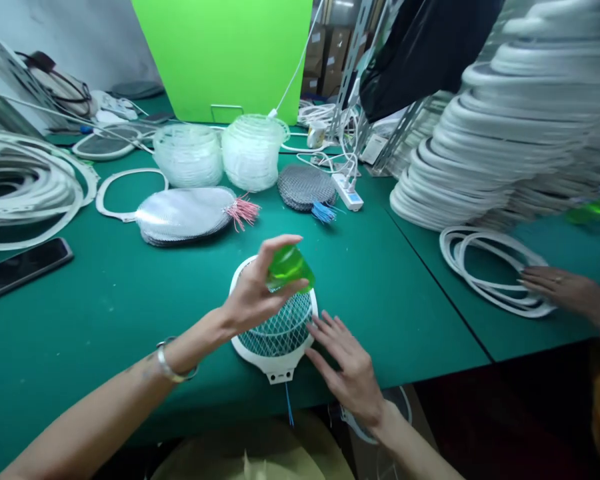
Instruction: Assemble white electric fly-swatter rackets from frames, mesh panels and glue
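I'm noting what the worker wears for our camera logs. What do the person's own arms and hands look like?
The left arm and right arm are bare, with no sleeves or gloves in view. A silver-coloured metal bangle circles the left wrist. Neither the left hand nor the right hand shows a ring.

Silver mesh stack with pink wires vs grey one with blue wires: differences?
The silver mesh stack looks larger and paler than the grey mesh stack. The silver stack's wires are pink; the grey stack's wires are blue. Both are flat, rounded piles on the green table.
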The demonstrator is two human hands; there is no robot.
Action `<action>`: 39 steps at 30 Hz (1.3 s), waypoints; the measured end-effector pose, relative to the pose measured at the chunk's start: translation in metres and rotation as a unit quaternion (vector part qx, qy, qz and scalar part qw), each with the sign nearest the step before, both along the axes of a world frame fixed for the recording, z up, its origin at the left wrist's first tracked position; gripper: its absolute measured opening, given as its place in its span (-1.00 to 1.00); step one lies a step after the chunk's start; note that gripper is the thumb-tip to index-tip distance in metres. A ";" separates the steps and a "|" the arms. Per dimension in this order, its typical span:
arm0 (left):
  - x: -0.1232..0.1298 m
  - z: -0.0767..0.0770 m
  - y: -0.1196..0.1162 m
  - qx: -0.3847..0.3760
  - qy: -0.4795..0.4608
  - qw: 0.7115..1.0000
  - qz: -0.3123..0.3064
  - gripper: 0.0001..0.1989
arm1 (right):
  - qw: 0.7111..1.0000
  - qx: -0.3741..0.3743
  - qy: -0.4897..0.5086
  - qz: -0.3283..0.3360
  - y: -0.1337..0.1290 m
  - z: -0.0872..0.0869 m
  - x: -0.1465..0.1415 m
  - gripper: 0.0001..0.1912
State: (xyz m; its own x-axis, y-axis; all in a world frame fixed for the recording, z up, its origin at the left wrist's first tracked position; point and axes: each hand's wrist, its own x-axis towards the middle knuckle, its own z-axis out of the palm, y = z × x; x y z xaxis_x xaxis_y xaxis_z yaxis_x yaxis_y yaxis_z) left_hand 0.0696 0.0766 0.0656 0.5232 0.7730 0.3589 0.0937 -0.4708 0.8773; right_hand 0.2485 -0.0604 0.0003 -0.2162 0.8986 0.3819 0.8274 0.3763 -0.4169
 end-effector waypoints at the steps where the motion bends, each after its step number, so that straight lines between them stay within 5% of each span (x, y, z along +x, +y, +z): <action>1: -0.009 0.004 -0.007 -0.027 -0.016 0.999 0.010 -0.41 | 1.000 -0.014 -0.018 -0.001 0.004 0.001 0.000 -0.52; 6: -0.049 0.008 -0.055 -0.034 0.088 0.993 -0.065 -0.48 | 0.977 -0.105 -0.152 0.106 0.029 0.000 -0.003 -0.33; 11: -0.066 -0.001 -0.083 0.044 0.111 0.992 -0.033 -0.42 | 0.962 -0.148 -0.198 0.119 0.036 -0.002 -0.005 -0.38; 15: -0.068 -0.008 -0.087 0.068 0.221 0.969 -0.090 -0.49 | 0.959 -0.157 -0.207 0.114 0.034 0.001 -0.006 -0.40; 19: -0.075 -0.009 -0.082 0.088 0.164 0.983 -0.010 -0.47 | 0.959 -0.149 -0.212 0.110 0.034 -0.001 -0.007 -0.38; 23: -0.085 -0.010 -0.079 0.101 0.240 0.965 -0.033 -0.50 | 0.959 -0.145 -0.217 0.111 0.035 -0.004 -0.007 -0.37; 27: -0.095 -0.016 -0.083 0.101 0.192 0.976 0.036 -0.48 | 0.958 -0.147 -0.219 0.110 0.035 -0.003 -0.008 -0.37; 32: -0.102 -0.016 -0.085 0.066 0.245 0.967 -0.001 -0.53 | 0.958 -0.146 -0.220 0.112 0.035 -0.002 -0.007 -0.36; 35: -0.115 -0.006 -0.069 0.073 0.181 0.970 0.145 -0.48 | 0.960 -0.144 -0.210 0.113 0.036 -0.001 -0.006 -0.35; 39: -0.150 -0.004 -0.029 0.133 0.208 0.897 0.366 -0.39 | 0.963 -0.158 -0.185 0.116 0.036 0.002 -0.005 -0.33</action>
